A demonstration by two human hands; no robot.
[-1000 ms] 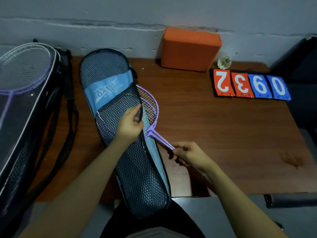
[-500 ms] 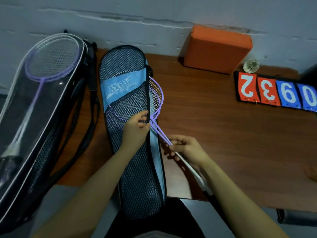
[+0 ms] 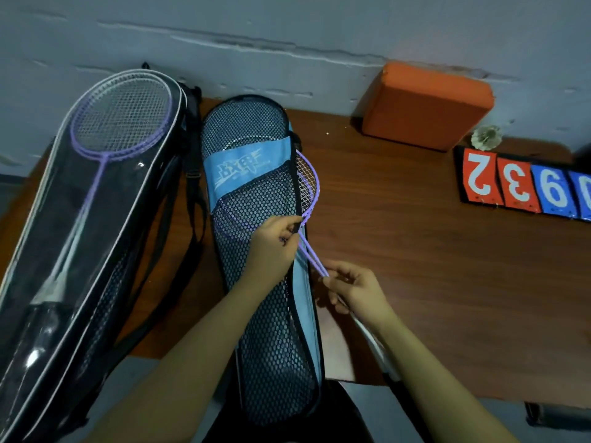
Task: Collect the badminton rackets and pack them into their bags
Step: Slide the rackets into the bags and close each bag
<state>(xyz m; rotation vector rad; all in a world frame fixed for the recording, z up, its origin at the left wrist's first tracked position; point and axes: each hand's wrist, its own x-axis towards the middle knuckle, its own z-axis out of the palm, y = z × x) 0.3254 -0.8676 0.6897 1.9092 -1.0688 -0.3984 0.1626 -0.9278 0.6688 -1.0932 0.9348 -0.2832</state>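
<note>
Head view: a brown wooden table (image 3: 431,251) stands against a pale, cracked wall (image 3: 287,33). At the table's centre the left hand (image 3: 271,241) pinches the black rim of the blue mesh racket bag (image 3: 256,193) at its side opening. Just right of that pinch, the right hand (image 3: 355,289) curls its fingers round the shafts of the purple rackets (image 3: 311,187), whose heads lie half inside the bag, one edge bulging out past the opening. Well left of both hands lies a black bag with a clear front (image 3: 64,251), another purple racket (image 3: 118,123) visible inside it. Far right of the grip sit an orange foam block (image 3: 428,107) against the wall, a shuttlecock (image 3: 486,139) beside it, and a row of red and blue number cards (image 3: 518,187).

The racket handles run under the right forearm and are mostly hidden. The number cards are cut off at the right edge, the black bag at the left. How many rackets the right hand holds is hard to make out; two shafts show.
</note>
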